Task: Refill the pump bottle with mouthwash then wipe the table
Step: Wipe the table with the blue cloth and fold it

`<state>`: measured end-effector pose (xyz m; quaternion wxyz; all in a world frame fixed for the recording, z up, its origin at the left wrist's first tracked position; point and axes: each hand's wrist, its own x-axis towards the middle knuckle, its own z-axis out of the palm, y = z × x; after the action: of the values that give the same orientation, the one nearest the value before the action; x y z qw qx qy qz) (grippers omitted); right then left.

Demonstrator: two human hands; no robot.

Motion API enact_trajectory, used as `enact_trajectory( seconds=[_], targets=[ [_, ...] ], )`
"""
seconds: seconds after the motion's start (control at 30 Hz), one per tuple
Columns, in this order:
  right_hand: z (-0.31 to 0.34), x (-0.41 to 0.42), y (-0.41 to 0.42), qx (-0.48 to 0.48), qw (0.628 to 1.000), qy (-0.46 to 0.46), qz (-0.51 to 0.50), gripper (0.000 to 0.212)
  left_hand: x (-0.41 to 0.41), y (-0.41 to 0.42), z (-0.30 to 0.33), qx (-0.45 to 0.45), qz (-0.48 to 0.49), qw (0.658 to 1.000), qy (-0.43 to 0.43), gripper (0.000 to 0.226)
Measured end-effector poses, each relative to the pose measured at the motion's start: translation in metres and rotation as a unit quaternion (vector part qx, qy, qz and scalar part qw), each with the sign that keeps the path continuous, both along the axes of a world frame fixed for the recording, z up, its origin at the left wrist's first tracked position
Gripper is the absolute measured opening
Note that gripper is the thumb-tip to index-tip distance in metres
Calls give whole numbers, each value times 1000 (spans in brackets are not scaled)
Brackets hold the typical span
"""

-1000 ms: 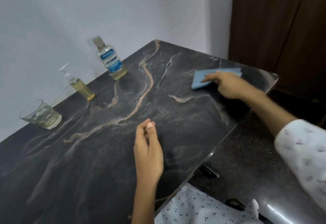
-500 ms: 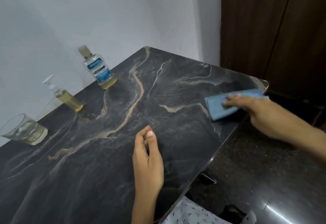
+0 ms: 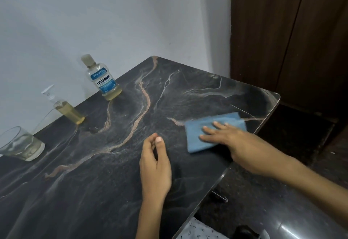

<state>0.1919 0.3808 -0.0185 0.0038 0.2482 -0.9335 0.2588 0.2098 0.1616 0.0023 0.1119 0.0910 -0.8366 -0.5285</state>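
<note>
A drinking glass (image 3: 21,143) stands at the far left of a dark marble-patterned table (image 3: 94,182), a little pale liquid in its bottom, close to the edge that meets the pale wall (image 3: 113,12). Beside it along that same edge stands the pump bottle (image 3: 66,109), upright on its long axis, amber liquid filling the body and its clear nozzle pointing toward the wall. Farther right, the mouthwash bottle (image 3: 102,79) stands upright with cap on, label facing the camera, liquid low in its base. A wide stretch of bare tabletop lies between these three and the person's hands. The left hand (image 3: 155,165) hovers at mid-table, fingers loosely curled and holding nothing. The right hand (image 3: 233,142) lies flat, fingers straight and spread, pressing a folded blue cloth (image 3: 199,137) near the table's right edge; the cloth's long side runs roughly along that edge, short of the rounded far corner. Beyond the edge lie a dark floor (image 3: 263,201) and a brown wooden door (image 3: 291,41).
</note>
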Motion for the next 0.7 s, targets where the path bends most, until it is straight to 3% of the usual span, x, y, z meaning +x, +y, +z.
enact_trajectory(
  seconds=[0.07,0.2,0.43,0.6,0.7],
  targets=[
    [3,8,26,-17,998,-13,-56,95,-2,0,0,-2,-5,1000,-2,35],
    [7,-26,69,-17,978,-19,-209,78,-5,-2,1,4,-8,1000,1,35],
    [22,-109,89,-14,955,-40,-292,61,0,-14,9,15,7,1000,20,26],
    [24,-131,12,19,933,-33,-359,51,10,-28,11,22,35,999,35,28],
    [21,-117,-76,78,945,-1,-316,49,13,-37,10,15,54,998,37,33]
  ],
)
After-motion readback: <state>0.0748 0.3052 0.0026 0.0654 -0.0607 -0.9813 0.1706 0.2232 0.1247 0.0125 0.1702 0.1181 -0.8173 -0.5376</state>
